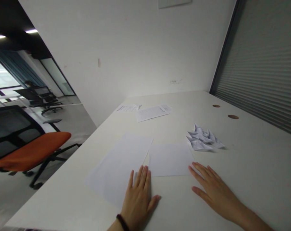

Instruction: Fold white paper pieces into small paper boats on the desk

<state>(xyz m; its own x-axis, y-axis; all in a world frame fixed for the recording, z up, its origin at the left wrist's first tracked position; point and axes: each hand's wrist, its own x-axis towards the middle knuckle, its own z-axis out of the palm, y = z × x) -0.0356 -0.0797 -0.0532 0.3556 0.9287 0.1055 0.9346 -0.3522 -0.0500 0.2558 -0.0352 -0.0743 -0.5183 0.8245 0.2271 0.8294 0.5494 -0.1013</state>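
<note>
Plain white paper sheet (111, 170) lies at an angle on the white tabletop (243, 166), near and left of centre, and the person's left hand (137, 200) rests on its near right part. That hand is open and flat, palm down, with its fingers close together, pressing on the paper without gripping it. A dark wrist band (122, 222) circles the left wrist. Just right of the sheet, nearly touching it, lies a squarer white paper sheet (170, 159). The right hand (212, 189) sits flat on the tabletop, open with fingers spread, holding nothing, its fingertips just beside that sheet's right edge. Farther right lies a crumpled white paper ball (203, 138). Beyond, at the far end, are 2 printed white sheets (152, 113) (127, 108). Round brown desk grommets (233, 116) sit far right, beside a grey ribbed blind (263, 64). Off the table's left edge stands a black office chair with an orange seat (32, 150).
</note>
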